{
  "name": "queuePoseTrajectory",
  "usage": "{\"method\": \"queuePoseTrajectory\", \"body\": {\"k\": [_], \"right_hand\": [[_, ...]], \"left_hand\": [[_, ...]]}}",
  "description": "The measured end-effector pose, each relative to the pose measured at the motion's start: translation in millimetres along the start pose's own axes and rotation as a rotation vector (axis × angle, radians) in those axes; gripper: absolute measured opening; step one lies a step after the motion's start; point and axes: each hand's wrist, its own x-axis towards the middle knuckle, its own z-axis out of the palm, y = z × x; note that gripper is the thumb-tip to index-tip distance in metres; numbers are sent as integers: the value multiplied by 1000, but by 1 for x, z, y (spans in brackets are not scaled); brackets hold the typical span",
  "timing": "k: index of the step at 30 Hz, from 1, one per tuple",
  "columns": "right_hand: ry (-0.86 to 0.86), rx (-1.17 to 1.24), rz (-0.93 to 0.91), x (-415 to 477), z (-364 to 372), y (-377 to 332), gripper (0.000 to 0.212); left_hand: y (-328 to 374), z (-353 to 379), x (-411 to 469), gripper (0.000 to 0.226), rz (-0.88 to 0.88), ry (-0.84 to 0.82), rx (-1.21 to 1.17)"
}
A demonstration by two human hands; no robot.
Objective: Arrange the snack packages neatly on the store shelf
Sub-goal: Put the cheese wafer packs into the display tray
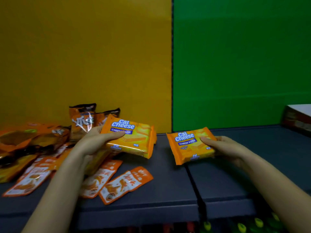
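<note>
Above the dark grey store shelf (235, 174), both hands are raised, each clamped on its own orange Cal Cheese wafer pack. The left hand (94, 140) grips the left wafer pack (134, 140) by its left edge, thumb across the printed front, and holds it tilted clear of the shelf. The right hand (223, 147) pinches the right wafer pack (188, 145) by its right edge, thumb on top, near the seam between two shelf boards. The two packs are apart.

Flat orange-and-white sachets (124, 185) lie scattered on the shelf under the left forearm. Orange snack bags (82, 120) stand behind them against the yellow back panel (84, 56), beside a loose heap of orange bags (33, 138). A box (297, 118) sits at the far right before the green back panel (240, 56).
</note>
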Motion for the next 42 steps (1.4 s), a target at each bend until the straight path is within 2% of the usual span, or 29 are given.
{"method": "queuePoseTrajectory", "body": {"k": [2, 4, 15, 18, 23, 29, 36, 40, 42], "right_hand": [[65, 45, -4, -20, -31, 6, 16], [134, 88, -1, -42, -68, 16, 15], [471, 186, 58, -179, -281, 99, 24], [522, 207, 49, -202, -323, 113, 28], [572, 256, 57, -226, -380, 120, 12], [604, 349, 84, -223, -434, 129, 11], [579, 378, 15, -181, -499, 127, 10], [527, 381, -42, -138, -533, 118, 13], [517, 341, -65, -116, -550, 113, 23]], "left_hand": [[8, 42, -3, 23, 8, -21, -38], [13, 86, -5, 15, 19, -38, -58], [38, 340, -65, 11, 16, -271, -181], [40, 395, -81, 20, 16, -307, -217], [53, 470, -96, 9, 24, -364, -251], [80, 537, -87, 8, 24, -420, -228], [112, 595, -27, 10, 31, -419, -225], [127, 626, 19, 10, 46, -384, -217], [131, 640, 42, 12, 56, -389, -223]]}}
